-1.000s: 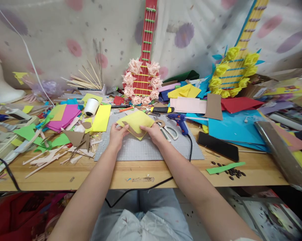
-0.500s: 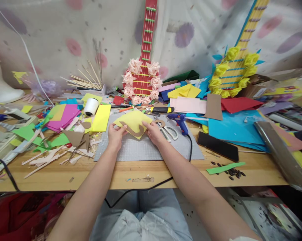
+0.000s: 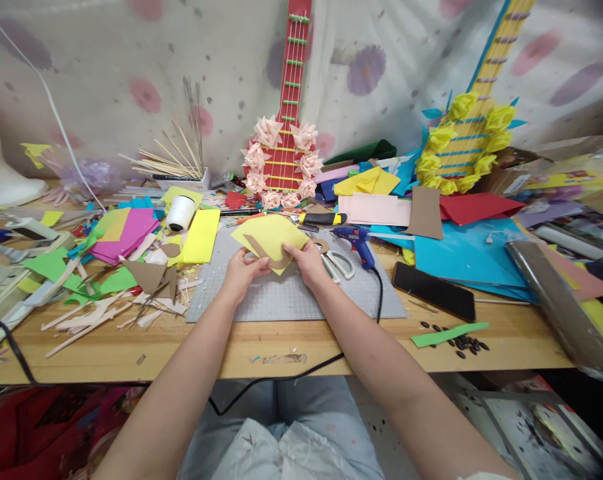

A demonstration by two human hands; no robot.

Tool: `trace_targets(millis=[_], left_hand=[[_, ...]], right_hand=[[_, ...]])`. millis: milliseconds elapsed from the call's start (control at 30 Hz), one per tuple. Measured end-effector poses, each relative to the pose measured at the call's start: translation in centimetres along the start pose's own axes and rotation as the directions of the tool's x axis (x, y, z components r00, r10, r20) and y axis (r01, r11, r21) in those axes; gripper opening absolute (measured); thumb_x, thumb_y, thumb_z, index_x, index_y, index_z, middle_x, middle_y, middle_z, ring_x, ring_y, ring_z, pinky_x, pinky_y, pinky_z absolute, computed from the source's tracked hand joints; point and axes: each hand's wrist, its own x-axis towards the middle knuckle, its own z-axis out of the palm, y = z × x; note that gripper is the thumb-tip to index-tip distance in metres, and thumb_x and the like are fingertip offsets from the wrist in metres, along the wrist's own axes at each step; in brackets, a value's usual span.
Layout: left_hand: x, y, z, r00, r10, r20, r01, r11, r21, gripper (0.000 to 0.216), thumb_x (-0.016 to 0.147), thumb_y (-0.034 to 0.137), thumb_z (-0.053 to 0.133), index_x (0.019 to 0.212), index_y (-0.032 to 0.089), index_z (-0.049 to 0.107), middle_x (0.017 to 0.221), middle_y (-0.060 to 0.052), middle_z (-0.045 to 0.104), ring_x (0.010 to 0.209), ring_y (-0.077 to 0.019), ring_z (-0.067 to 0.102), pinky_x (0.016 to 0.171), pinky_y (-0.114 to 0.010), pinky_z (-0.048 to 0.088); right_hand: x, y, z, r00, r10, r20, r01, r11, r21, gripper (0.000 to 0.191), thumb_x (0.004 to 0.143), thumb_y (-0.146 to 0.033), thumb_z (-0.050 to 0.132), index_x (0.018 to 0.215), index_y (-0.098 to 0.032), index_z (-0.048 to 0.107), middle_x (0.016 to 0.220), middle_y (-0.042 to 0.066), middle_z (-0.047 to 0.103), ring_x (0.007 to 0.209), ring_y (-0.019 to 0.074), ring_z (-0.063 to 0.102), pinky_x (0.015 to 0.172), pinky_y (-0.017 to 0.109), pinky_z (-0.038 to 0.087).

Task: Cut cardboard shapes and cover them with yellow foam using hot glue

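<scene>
Between my two hands is a pale yellow sheet of craft paper (image 3: pixel 269 233), held above the grey cutting mat (image 3: pixel 281 307). A curved brown strip (image 3: pixel 255 247) lies against the sheet near its lower point. My left hand (image 3: pixel 242 272) pinches the sheet's lower left edge, its thumb on the brown strip. On the right side, my right hand (image 3: pixel 309 262) grips the sheet, thumb in front at the strip's other end. Just right of that hand lie scissors (image 3: pixel 340 265) with pale handles, beside a brown ring-shaped piece (image 3: pixel 321 245). The fingers behind the sheet are hidden.
A blue glue gun (image 3: pixel 359 243) rests at the mat's right, its black cord crossing the table edge. Farther right are a phone (image 3: pixel 434 291) and small dark beads (image 3: pixel 464 343). Paper scraps (image 3: pixel 91 313) cover the left. A red paper guitar (image 3: pixel 284 160) stands behind.
My left hand has slid inward along the sheet's lower edge, its thumb moving onto the brown strip. The right hand has stayed nearly in place, and the sheet has shifted slightly.
</scene>
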Motion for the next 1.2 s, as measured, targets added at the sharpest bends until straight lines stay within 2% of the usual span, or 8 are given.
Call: trace_targets(millis=[167,300,500,667,767,867,933,1200], left_hand=[[0.0,0.2,0.1,0.988,0.073,-0.138,-0.072,0.997,0.015,0.047,0.051,0.019,0.077,0.089,0.015,0.05,0.064,-0.002,0.067,0.057,-0.0147,0.064,0.058,-0.028,0.054],[0.3,0.6,-0.3,0.953,0.16,-0.259,-0.165,0.986,0.001,0.043,0.052,0.016,0.075,0.085,0.016,0.047,0.063,0.0,0.066,0.057,-0.0145,0.064,0.058,-0.028,0.053],[0.5,0.6,-0.6,0.916,0.204,-0.346,-0.229,0.973,-0.032,0.043,0.052,0.015,0.073,0.082,0.017,0.043,0.061,0.001,0.065,0.053,-0.0122,0.062,0.055,-0.026,0.053],[0.6,0.6,-0.6,0.914,0.198,-0.355,-0.221,0.975,-0.025,0.044,0.052,0.016,0.074,0.082,0.017,0.042,0.062,0.002,0.064,0.053,-0.0114,0.062,0.055,-0.026,0.053],[0.5,0.5,-0.6,0.917,0.197,-0.346,-0.215,0.976,-0.014,0.043,0.053,0.017,0.074,0.083,0.017,0.043,0.063,0.003,0.064,0.054,-0.0112,0.062,0.056,-0.026,0.053],[0.6,0.5,-0.6,0.916,0.202,-0.347,-0.221,0.975,-0.015,0.043,0.053,0.017,0.074,0.084,0.017,0.044,0.065,0.002,0.063,0.055,-0.0112,0.062,0.056,-0.025,0.053],[0.6,0.5,-0.6,0.914,0.2,-0.352,-0.219,0.976,-0.016,0.043,0.053,0.017,0.074,0.084,0.017,0.044,0.066,0.001,0.064,0.055,-0.011,0.062,0.056,-0.025,0.053],[0.7,0.4,-0.7,0.918,0.202,-0.341,-0.222,0.975,-0.02,0.042,0.054,0.016,0.074,0.084,0.017,0.044,0.068,0.001,0.064,0.058,-0.0116,0.062,0.058,-0.026,0.053]], right_hand=[[0.5,-0.5,-0.5,0.991,-0.012,-0.133,0.007,0.999,-0.04,0.036,0.062,-0.037,0.068,0.087,-0.02,0.049,0.074,-0.002,0.066,0.069,0.0127,0.062,0.064,0.027,0.052],[1.0,-1.1,-1.3,0.966,-0.071,-0.247,0.051,0.995,-0.086,0.026,0.069,-0.037,0.063,0.076,-0.02,0.045,0.058,-0.007,0.055,0.049,0.0061,0.052,0.05,0.019,0.046],[0.5,-1.1,-1.0,0.987,-0.081,-0.138,0.055,0.981,-0.183,0.029,0.074,-0.045,0.056,0.067,-0.02,0.043,0.042,-0.009,0.044,0.033,0.0059,0.037,0.034,0.019,0.031],[0.2,-0.9,-0.7,0.993,-0.034,-0.11,0.008,0.972,-0.234,0.044,0.078,-0.055,0.047,0.053,-0.02,0.038,0.033,-0.008,0.037,0.026,0.0053,0.029,0.026,0.019,0.022],[0.3,-0.9,-0.6,0.994,0.028,-0.108,-0.055,0.964,-0.259,0.04,0.074,-0.052,0.056,0.054,-0.018,0.046,0.036,-0.007,0.046,0.028,0.0044,0.036,0.028,0.016,0.029],[0.3,-0.9,-0.5,0.994,0.086,-0.064,-0.098,0.971,-0.217,0.027,0.067,-0.041,0.067,0.062,-0.016,0.057,0.052,-0.002,0.061,0.043,0.0072,0.055,0.04,0.017,0.046],[0.2,-0.9,-0.4,0.995,0.098,-0.03,-0.102,0.976,-0.194,0.02,0.065,-0.034,0.07,0.067,-0.016,0.061,0.061,0.0,0.066,0.054,0.01,0.062,0.047,0.019,0.05],[-0.3,-1.1,-0.2,0.983,0.172,-0.069,-0.184,0.946,-0.268,0.012,0.064,-0.02,0.069,0.061,-0.014,0.059,0.058,0.002,0.066,0.048,0.0085,0.06,0.039,0.015,0.042]])
